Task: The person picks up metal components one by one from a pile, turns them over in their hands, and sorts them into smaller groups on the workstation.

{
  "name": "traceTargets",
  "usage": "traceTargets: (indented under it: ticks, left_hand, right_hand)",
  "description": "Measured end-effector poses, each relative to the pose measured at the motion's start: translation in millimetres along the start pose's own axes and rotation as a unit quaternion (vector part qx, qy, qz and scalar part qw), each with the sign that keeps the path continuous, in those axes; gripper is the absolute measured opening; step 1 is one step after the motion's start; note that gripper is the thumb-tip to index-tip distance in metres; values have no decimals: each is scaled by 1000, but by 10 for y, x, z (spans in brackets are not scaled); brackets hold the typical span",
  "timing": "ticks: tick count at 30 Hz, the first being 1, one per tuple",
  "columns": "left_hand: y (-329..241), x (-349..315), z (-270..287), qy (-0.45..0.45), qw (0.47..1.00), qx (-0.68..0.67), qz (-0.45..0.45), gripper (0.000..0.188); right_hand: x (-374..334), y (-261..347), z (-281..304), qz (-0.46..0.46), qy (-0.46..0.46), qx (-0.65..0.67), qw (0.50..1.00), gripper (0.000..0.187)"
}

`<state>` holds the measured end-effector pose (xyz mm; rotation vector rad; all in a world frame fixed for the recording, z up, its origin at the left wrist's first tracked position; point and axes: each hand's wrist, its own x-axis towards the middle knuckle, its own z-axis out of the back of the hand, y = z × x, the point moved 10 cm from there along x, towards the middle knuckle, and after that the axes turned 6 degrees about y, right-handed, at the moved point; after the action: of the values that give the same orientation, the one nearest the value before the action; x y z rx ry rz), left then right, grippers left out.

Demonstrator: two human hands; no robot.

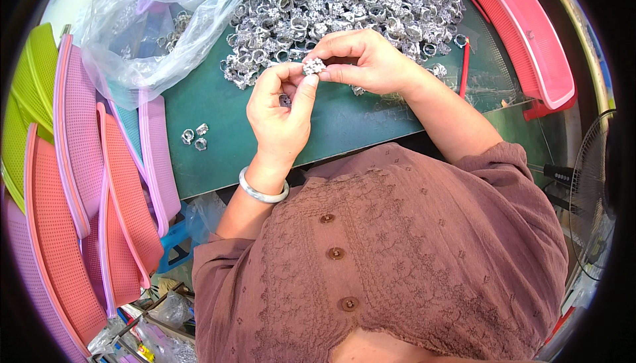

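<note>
The left hand and right hand are pinching one silvery, knobbly ring together, each grip closing on it by the near edge of the ring pile on the green surface. It is probably feeling light, stiff and slick; its raised face may be scratching easily, so its edges are offering the safer hold.

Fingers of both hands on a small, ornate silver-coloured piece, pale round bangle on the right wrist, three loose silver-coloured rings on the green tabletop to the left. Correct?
Wrong wrist: the head view shows the pale round bangle on the left wrist, not the right. The ornate silver-coloured piece and three loose rings are as you say.
</note>
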<state>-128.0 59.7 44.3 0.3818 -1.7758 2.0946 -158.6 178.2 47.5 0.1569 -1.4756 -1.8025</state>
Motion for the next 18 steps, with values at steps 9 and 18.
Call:
traceTargets:
  ticks: [9,18]
  left_hand:
    - [27,-11,-36,30,999,-15,27,16]
    - [49,-24,-40,32,998,-27,38,17]
  right_hand:
    - [-3,30,-13,9,9,-15,1000,20]
    - [-1,41,-18,16,8,-24,1000,19]
